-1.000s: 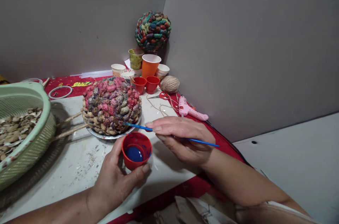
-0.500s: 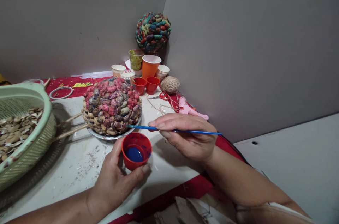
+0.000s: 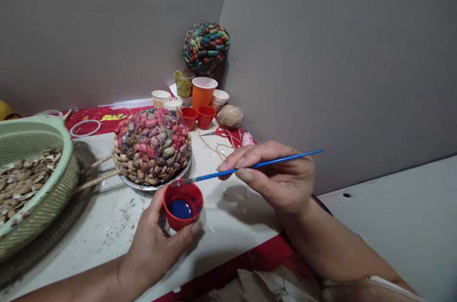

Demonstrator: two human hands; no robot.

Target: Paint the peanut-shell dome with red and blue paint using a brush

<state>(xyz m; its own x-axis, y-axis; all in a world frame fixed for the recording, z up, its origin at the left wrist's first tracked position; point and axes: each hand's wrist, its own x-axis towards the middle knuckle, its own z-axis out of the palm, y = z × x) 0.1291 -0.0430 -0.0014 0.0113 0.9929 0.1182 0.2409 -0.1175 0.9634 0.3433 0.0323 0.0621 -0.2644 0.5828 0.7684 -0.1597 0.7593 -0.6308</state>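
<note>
My left hand (image 3: 155, 245) is wrapped round a small red cup of blue paint (image 3: 183, 204) that rests on the white table (image 3: 235, 216). My right hand (image 3: 276, 176) pinches a thin blue paintbrush (image 3: 250, 167), whose tip hovers over the cup's far rim. Just behind the cup, a dome of painted shells (image 3: 153, 144), mostly pink and dark, sits on a metal plate (image 3: 143, 184) with two twine-wrapped sticks (image 3: 94, 173) poking out to the left.
A green basket of plain shells (image 3: 34, 183) fills the left. At the back corner stand a multicoloured shell ball (image 3: 206, 48), paper cups (image 3: 203, 91), two red cups (image 3: 197, 116), a twine ball (image 3: 229, 116), red scissors (image 3: 219, 132) and a pink glue gun (image 3: 247, 139). Grey walls enclose the corner.
My right hand has drawn back to the right and lifted, taking the brush tip off the shell dome's lower edge to above the cup's rim. My left hand has kept hold of the cup.
</note>
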